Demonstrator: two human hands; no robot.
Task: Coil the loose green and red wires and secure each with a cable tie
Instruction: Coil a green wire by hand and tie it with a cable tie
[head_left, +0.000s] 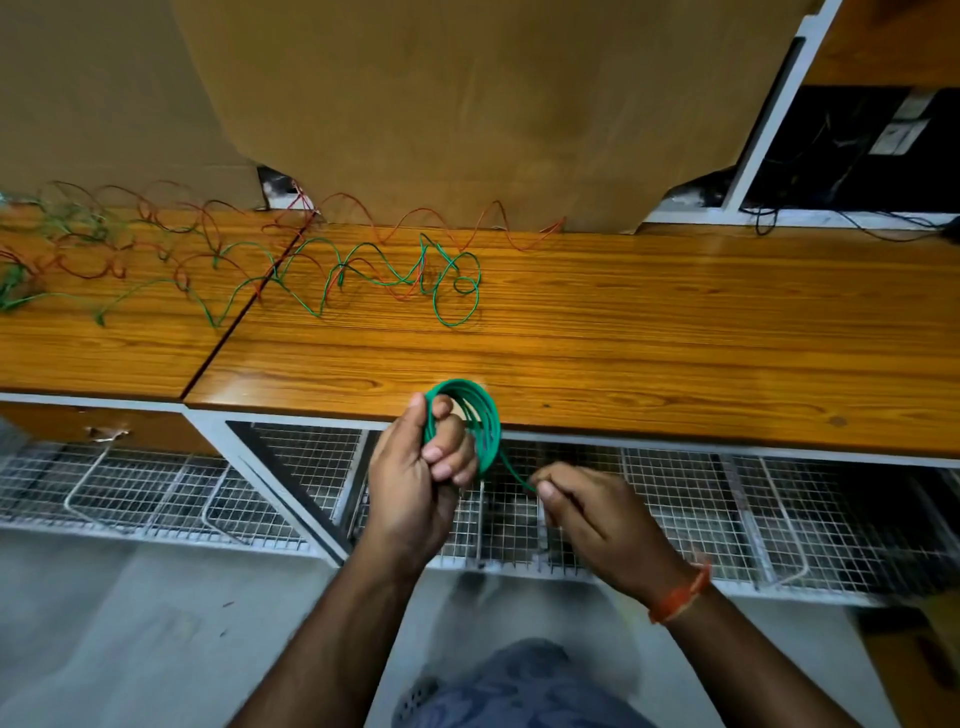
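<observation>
Coiling under way: green wire half gathered, no tie in sight

Coil (475, 415) of green wire sits in the left hand (415, 480), at the near edge of the bench (675, 332) and just over it. The fingers (441, 460) are curled shut through the loops, thumb on the outer side, so the turns are pinned together. The right hand (592, 512) is below the bench edge, right of the coil, pinched closed on the strand (511, 470) that runs off the coil's lower side; the gap between the two hands is short and the strand looks taut.

More green wire (363, 275) lies loose on the bench, far from the coil toward the back and left, tangled with the red wire (415, 218) along the cardboard (441, 104). I cannot trace whether the pinched strand joins that loose run or is a free end.

By my reading the step in hand is winding the green wire, and the red one is untouched. The next move calls for laying the pinched strand round the coil as another turn (the left grip must loosen just enough to take it without spilling the loops), or tucking it if it is the end. No cable tie shows anywhere on the bench, so one must be fetched before securing, likely with the right hand while the left keeps the coil.
</observation>
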